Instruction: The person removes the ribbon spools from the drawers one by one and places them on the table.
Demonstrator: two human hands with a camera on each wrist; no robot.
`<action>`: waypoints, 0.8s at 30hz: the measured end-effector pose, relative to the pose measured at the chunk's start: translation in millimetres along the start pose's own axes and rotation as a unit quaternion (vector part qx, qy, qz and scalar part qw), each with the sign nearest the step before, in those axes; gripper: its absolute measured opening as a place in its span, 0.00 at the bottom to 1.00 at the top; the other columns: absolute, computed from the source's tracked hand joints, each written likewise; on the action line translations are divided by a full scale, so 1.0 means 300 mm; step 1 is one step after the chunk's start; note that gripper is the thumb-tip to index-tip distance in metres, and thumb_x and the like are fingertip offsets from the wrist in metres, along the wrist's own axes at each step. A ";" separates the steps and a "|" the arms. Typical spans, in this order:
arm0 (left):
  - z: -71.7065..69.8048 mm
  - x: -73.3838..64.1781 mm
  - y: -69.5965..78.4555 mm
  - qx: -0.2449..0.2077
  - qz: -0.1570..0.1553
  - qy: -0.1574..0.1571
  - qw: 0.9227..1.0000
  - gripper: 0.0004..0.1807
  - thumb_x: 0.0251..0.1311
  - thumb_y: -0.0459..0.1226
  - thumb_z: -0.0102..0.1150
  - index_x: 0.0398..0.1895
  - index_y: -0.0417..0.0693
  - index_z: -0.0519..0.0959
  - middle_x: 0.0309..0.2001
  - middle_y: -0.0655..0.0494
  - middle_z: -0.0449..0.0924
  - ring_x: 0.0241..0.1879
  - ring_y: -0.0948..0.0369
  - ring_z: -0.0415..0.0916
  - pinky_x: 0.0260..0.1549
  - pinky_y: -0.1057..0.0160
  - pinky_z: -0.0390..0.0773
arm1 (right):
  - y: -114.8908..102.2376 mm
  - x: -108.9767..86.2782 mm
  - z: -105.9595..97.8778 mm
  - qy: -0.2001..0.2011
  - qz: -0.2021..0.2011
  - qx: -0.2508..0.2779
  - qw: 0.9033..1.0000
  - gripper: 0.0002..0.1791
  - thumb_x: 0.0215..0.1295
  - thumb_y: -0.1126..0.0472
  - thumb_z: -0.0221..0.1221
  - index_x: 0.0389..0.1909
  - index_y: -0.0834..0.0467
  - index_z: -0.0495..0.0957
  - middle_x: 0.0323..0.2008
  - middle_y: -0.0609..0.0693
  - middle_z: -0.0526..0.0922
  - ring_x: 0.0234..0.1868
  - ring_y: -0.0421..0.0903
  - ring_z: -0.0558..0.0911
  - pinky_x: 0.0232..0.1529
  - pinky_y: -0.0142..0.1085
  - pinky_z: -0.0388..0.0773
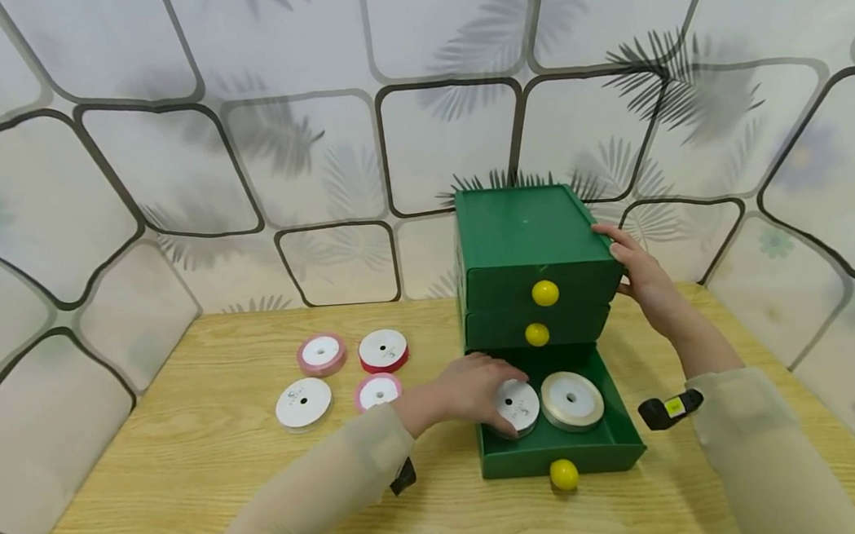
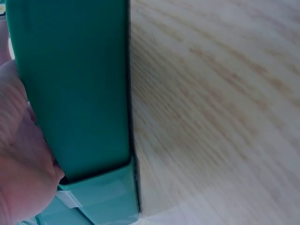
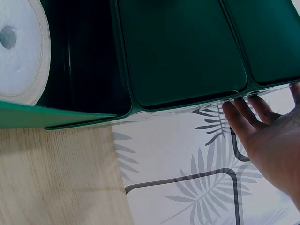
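Note:
A green drawer cabinet (image 1: 524,228) with yellow knobs stands on the table, its bottom drawer (image 1: 614,435) pulled out. Inside lie two spools side by side: a white ribbon spool (image 1: 520,407) on the left and a cream ribbon spool (image 1: 572,402) on the right. My left hand (image 1: 468,391) reaches over the drawer's left wall and holds the white spool between thumb and fingers. In the left wrist view the drawer's outer wall (image 2: 75,93) hides that spool. My right hand (image 1: 649,286) touches the cabinet's right side, fingers fairly straight in the right wrist view.
Left of the cabinet, several ribbon spools lie flat on the wooden table (image 1: 210,444): a dusty-pink one (image 1: 321,353), a red one (image 1: 383,350), a white one (image 1: 303,403) and a pink one (image 1: 378,390) partly behind my left forearm. A patterned curtain (image 1: 318,167) surrounds the table's back and sides.

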State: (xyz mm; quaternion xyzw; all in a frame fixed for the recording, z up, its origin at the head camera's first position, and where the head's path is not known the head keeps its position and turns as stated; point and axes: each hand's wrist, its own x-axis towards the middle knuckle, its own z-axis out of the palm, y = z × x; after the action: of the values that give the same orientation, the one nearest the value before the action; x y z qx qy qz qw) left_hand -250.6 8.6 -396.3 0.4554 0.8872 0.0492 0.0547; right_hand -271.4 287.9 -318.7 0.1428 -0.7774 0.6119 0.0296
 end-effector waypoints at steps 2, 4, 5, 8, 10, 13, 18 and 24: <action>-0.002 0.001 0.000 0.009 0.001 -0.006 1.000 0.40 0.47 0.60 0.71 0.64 0.57 0.74 0.60 0.62 0.75 0.59 0.62 0.69 0.63 0.60 0.60 | -0.002 -0.001 0.001 0.000 -0.001 0.004 1.000 0.26 0.77 0.42 0.37 0.73 0.39 0.55 0.76 0.58 0.38 0.70 0.60 0.49 0.63 0.67 0.47; -0.004 0.002 0.000 0.015 -0.001 -0.015 1.000 0.42 0.46 0.60 0.72 0.65 0.57 0.73 0.61 0.61 0.74 0.59 0.63 0.69 0.62 0.60 0.60 | -0.002 -0.002 0.002 -0.002 -0.002 0.008 1.000 0.26 0.77 0.42 0.37 0.73 0.39 0.55 0.76 0.58 0.38 0.70 0.60 0.49 0.63 0.67 0.46; -0.005 0.003 -0.001 0.017 -0.002 -0.019 1.000 0.42 0.46 0.59 0.72 0.65 0.57 0.73 0.61 0.61 0.74 0.58 0.63 0.69 0.62 0.60 0.60 | -0.003 -0.002 0.002 -0.002 -0.002 0.009 1.000 0.26 0.77 0.42 0.37 0.74 0.39 0.55 0.76 0.58 0.38 0.70 0.60 0.49 0.63 0.67 0.46; -0.007 0.007 -0.001 0.019 0.000 -0.030 0.999 0.42 0.46 0.58 0.73 0.66 0.57 0.72 0.61 0.61 0.73 0.58 0.62 0.69 0.61 0.59 0.60 | -0.002 -0.004 0.002 -0.001 -0.002 0.006 1.000 0.27 0.77 0.42 0.37 0.74 0.39 0.55 0.76 0.58 0.38 0.70 0.60 0.49 0.63 0.67 0.47; -0.006 0.008 -0.001 0.019 0.005 -0.030 0.999 0.42 0.46 0.58 0.73 0.66 0.57 0.72 0.61 0.61 0.74 0.58 0.62 0.69 0.61 0.59 0.61 | -0.001 -0.004 0.001 0.001 -0.002 0.004 1.000 0.26 0.77 0.42 0.37 0.74 0.39 0.55 0.76 0.58 0.38 0.70 0.60 0.49 0.63 0.66 0.47; -0.004 0.008 -0.002 0.018 0.011 -0.027 0.999 0.41 0.46 0.58 0.72 0.65 0.58 0.73 0.60 0.61 0.74 0.58 0.61 0.69 0.61 0.58 0.61 | 0.002 -0.004 0.000 0.003 -0.002 0.004 1.000 0.26 0.77 0.42 0.37 0.74 0.39 0.55 0.76 0.58 0.38 0.71 0.60 0.48 0.63 0.67 0.47; 0.005 0.004 -0.007 0.006 0.016 -0.011 1.000 0.41 0.46 0.59 0.72 0.65 0.58 0.73 0.59 0.60 0.75 0.57 0.59 0.69 0.61 0.56 0.61 | 0.005 -0.003 0.000 0.002 -0.003 0.006 1.000 0.27 0.77 0.43 0.37 0.74 0.39 0.55 0.76 0.58 0.37 0.71 0.60 0.47 0.63 0.67 0.46; 0.012 -0.005 -0.015 -0.019 0.030 0.009 0.999 0.40 0.46 0.58 0.73 0.64 0.57 0.74 0.58 0.58 0.75 0.55 0.59 0.68 0.61 0.54 0.61 | 0.006 -0.001 0.001 0.003 -0.003 0.006 1.000 0.27 0.77 0.43 0.37 0.74 0.40 0.54 0.76 0.58 0.37 0.71 0.61 0.47 0.63 0.67 0.46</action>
State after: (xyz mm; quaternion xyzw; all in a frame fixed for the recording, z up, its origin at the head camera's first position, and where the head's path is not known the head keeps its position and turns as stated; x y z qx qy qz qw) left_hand -252.9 5.0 -400.3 0.4805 0.8723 0.0723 0.0538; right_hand -271.5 288.1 -320.6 0.1437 -0.7729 0.6171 0.0327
